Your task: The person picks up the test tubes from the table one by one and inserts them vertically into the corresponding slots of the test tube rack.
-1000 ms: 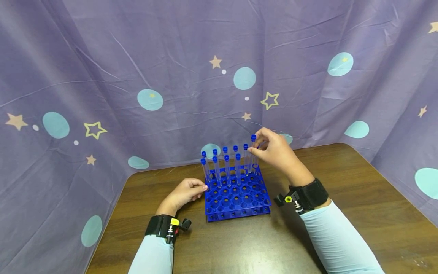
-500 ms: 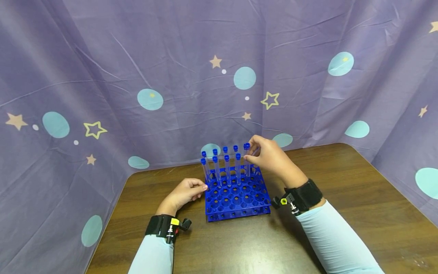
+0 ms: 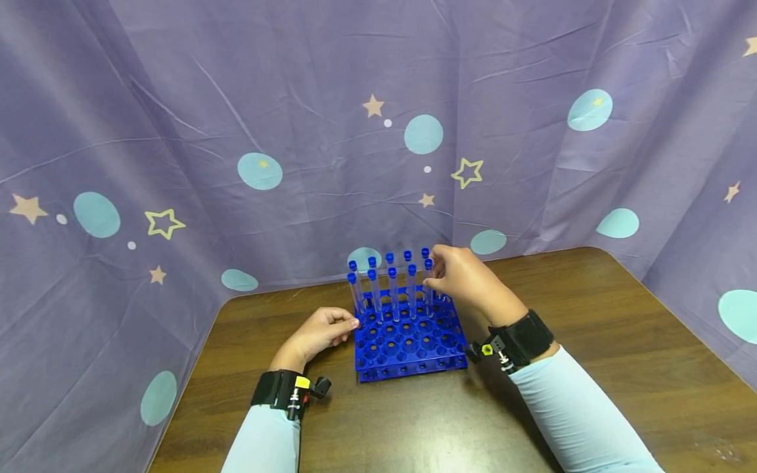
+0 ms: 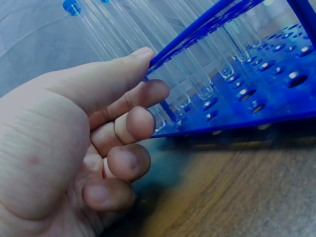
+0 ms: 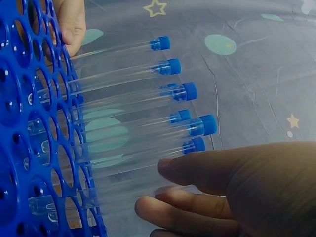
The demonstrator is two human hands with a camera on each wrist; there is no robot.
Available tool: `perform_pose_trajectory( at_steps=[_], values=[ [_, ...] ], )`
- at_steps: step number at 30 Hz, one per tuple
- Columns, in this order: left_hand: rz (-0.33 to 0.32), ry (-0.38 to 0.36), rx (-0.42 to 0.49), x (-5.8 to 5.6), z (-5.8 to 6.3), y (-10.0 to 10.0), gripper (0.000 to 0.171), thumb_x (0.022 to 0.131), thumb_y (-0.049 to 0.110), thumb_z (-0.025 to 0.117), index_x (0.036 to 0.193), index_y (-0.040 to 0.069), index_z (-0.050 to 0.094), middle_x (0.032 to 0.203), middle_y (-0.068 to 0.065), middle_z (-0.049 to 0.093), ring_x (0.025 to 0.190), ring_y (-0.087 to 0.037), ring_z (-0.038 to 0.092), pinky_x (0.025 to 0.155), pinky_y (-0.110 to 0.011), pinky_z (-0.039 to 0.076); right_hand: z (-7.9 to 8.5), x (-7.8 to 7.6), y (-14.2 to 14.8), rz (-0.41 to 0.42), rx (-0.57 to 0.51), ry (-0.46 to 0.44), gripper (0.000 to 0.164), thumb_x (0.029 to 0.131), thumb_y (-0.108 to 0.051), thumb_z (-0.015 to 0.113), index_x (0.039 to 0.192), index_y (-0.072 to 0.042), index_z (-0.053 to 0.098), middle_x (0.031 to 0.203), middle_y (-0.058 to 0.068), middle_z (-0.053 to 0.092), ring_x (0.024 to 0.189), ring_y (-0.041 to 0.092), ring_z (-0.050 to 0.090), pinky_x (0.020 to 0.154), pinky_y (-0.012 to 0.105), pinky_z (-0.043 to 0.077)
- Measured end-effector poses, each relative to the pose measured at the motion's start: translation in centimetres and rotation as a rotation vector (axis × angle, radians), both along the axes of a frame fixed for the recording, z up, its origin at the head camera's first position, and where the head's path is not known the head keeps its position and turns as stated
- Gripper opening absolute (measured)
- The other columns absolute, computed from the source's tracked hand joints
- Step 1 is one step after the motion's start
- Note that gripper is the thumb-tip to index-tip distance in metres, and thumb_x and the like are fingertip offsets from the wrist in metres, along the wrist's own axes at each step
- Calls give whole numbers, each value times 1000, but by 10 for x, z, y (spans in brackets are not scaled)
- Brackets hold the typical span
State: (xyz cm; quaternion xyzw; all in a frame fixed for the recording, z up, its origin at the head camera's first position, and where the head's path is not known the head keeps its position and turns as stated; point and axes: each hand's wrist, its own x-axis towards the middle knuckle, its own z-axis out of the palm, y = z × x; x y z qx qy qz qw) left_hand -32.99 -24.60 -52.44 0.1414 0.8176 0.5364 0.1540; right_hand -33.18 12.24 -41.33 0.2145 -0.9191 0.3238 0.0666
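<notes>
A blue test tube rack [image 3: 408,358] stands on the wooden table, with two rows of clear, blue-capped tubes in its far half. My left hand [image 3: 319,335] pinches the rack's left edge between thumb and index finger; in the left wrist view the thumb [image 4: 123,74] lies over the top plate's corner. At the rack's far right, my right hand [image 3: 464,276] holds a test tube [image 3: 428,292] upright in the nearer row, its cap slightly above the line of its neighbours. The right wrist view shows the right thumb [image 5: 202,170] and fingers around that tube, its cap hidden.
Other capped tubes [image 3: 393,295] stand close to the left of the held one. A back-row tube is partly covered by the right hand. The rack's near rows show bare holes [image 3: 408,343]. A purple patterned curtain [image 3: 331,131] hangs just behind the table.
My right hand has moved down and slightly toward me, lowering the tube from high over the back row into the nearer row's right end. The left hand has stayed still.
</notes>
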Motion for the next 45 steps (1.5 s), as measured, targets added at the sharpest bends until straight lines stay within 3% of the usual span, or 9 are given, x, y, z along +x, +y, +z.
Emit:
perform_pose_trajectory(
  at_steps=[7, 16, 26, 33, 39, 45],
  values=[
    [0, -3, 5, 1, 1, 0, 30, 113, 22, 72, 112, -7, 78, 71, 6, 61, 61, -8, 52, 61, -23, 46, -1, 0, -1, -4, 17, -14, 35, 94, -13, 91, 120, 0, 71, 96, 9, 83, 89, 23, 80, 86, 46, 66],
    [-3, -1, 10, 1, 1, -1, 31, 113, 22, 71, 114, -8, 78, 71, 7, 61, 61, -8, 52, 62, -23, 47, -2, -2, -2, 6, 65, -37, 22, 95, -15, 91, 96, -9, 69, 90, 5, 80, 80, 18, 75, 80, 41, 63],
    [-4, -4, -6, -2, -1, 1, 31, 113, 23, 72, 113, -7, 79, 72, 6, 61, 62, -8, 52, 62, -23, 46, -5, -2, 0, -1, 84, -85, 24, 93, -18, 94, 98, -8, 73, 89, 2, 81, 79, 16, 76, 80, 40, 64],
    [-6, -15, -1, -3, -2, -1, 28, 113, 24, 72, 110, -3, 80, 71, 6, 61, 62, -9, 53, 61, -23, 46, 4, -1, 10, 17, 69, -105, 27, 91, -19, 96, 98, -8, 72, 91, 3, 81, 83, 17, 77, 83, 42, 64],
    [11, -35, -17, -4, -3, -7, 28, 112, 29, 73, 107, 3, 81, 72, 5, 62, 63, -10, 55, 58, -24, 44, 17, -1, 26, 23, 0, -153, 20, 100, -20, 88, 100, -7, 74, 90, 6, 82, 77, 18, 78, 75, 36, 62],
    [41, -18, -36, -2, 1, -9, 36, 115, 32, 70, 107, -2, 77, 71, 2, 62, 59, -11, 54, 54, -25, 46, 21, -7, 45, 18, -94, -172, 17, 108, -22, 78, 105, -5, 74, 97, 12, 84, 73, 18, 80, 69, 34, 62]
  ],
)
